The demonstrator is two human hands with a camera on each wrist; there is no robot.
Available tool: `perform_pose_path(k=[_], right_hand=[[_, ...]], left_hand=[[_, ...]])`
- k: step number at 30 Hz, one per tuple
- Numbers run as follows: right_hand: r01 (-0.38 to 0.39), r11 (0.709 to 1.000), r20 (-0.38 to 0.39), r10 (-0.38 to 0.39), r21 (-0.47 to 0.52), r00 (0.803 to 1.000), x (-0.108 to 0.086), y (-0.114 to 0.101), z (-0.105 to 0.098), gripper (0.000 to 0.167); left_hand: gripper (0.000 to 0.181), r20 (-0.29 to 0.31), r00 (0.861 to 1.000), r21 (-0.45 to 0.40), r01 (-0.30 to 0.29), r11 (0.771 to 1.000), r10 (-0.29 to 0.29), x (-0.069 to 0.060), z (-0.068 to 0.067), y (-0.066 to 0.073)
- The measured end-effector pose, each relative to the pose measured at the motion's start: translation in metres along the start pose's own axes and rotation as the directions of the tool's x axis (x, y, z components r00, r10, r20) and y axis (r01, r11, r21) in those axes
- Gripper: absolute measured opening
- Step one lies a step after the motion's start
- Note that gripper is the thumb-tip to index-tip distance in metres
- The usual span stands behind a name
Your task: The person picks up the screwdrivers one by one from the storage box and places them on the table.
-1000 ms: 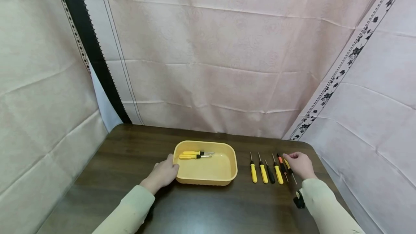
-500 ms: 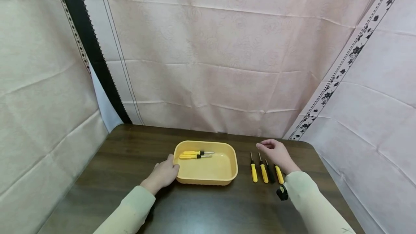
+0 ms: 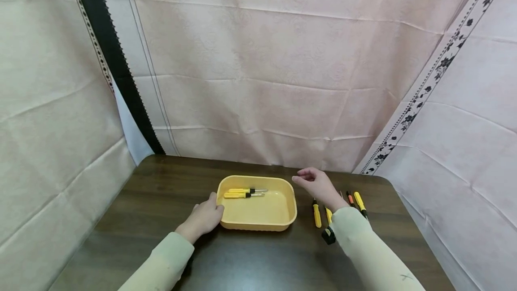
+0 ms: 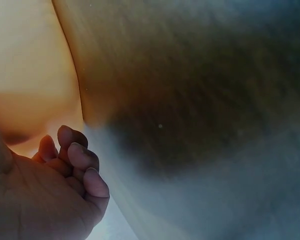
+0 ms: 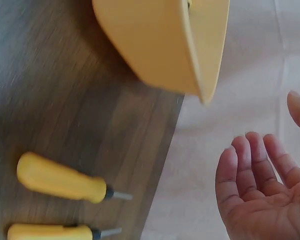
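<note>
Your left hand (image 3: 202, 215) grips yellow tray (image 3: 262, 213) at left wall, fingers curled. Two yellow-handled screwdrivers (image 3: 237, 195) inside, toward far left, just right of that hand. Your right hand (image 3: 320, 188) holds nothing, fingers loosely bent, thumb apart; hangs just right of tray's far right corner. More screwdrivers (image 3: 317, 215) on dark table (image 3: 169, 192), nearer and rightward, partly hidden by right sleeve (image 3: 365, 244).

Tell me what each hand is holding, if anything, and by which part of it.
The left hand holds the yellow tray by its left end, at the wall. The right hand holds nothing.
</note>
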State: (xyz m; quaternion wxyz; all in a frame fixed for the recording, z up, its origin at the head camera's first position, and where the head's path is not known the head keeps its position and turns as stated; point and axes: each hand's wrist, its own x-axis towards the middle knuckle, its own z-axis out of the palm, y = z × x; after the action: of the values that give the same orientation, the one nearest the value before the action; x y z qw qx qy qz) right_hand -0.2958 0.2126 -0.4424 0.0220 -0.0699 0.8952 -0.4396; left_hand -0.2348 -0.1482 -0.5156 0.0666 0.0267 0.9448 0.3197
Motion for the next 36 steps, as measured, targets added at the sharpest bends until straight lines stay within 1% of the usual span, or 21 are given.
perform_pose_path(k=[3, 8, 12, 15, 19, 24, 29, 33, 36], right_hand=[[0.012, 1.000, 0.014, -0.012, 0.001, 1.000, 0.004, -0.003, 0.013, 0.051], [0.053, 0.999, 0.043, -0.053, 0.000, 0.998, 0.007, -0.011, 0.036, 0.039], [0.105, 0.994, 0.073, -0.105, 0.010, 0.992, 0.010, -0.017, 0.053, 0.036], [0.123, 0.992, 0.107, -0.124, 0.016, 0.987, 0.011, -0.019, 0.064, 0.035], [0.136, 0.991, 0.155, -0.135, 0.009, 0.979, 0.011, -0.021, 0.073, 0.038], [0.134, 0.991, 0.188, -0.132, 0.002, 0.973, 0.011, -0.019, 0.080, 0.046], [0.110, 0.994, 0.217, -0.104, -0.015, 0.971, 0.009, -0.022, 0.085, 0.046], [0.122, 0.992, 0.245, -0.110, -0.037, 0.963, 0.008, -0.027, 0.092, 0.044], [0.126, 0.991, 0.272, -0.108, -0.048, 0.956, 0.010, -0.030, 0.099, 0.044]], left_hand=[[0.055, -0.003, 1.000, -0.005, -0.006, 1.000, 0.006, -0.001, 0.000, 0.001], [0.053, -0.006, 1.000, -0.001, -0.011, 1.000, 0.011, 0.000, -0.001, 0.000], [0.051, -0.006, 1.000, -0.006, -0.013, 1.000, 0.013, 0.001, -0.001, -0.001], [0.052, -0.005, 1.000, -0.003, -0.014, 1.000, 0.013, 0.003, 0.001, -0.002], [0.053, -0.006, 1.000, 0.010, -0.012, 1.000, 0.012, 0.003, 0.002, -0.003], [0.049, -0.006, 1.000, 0.023, -0.022, 0.999, 0.022, 0.003, 0.003, 0.000], [0.049, 0.001, 1.000, 0.024, -0.021, 0.999, 0.021, 0.002, 0.006, 0.002], [0.050, 0.000, 1.000, 0.018, -0.011, 1.000, 0.011, 0.002, 0.007, 0.003], [0.049, -0.002, 1.000, 0.020, -0.015, 1.000, 0.015, 0.002, 0.008, 0.003]])
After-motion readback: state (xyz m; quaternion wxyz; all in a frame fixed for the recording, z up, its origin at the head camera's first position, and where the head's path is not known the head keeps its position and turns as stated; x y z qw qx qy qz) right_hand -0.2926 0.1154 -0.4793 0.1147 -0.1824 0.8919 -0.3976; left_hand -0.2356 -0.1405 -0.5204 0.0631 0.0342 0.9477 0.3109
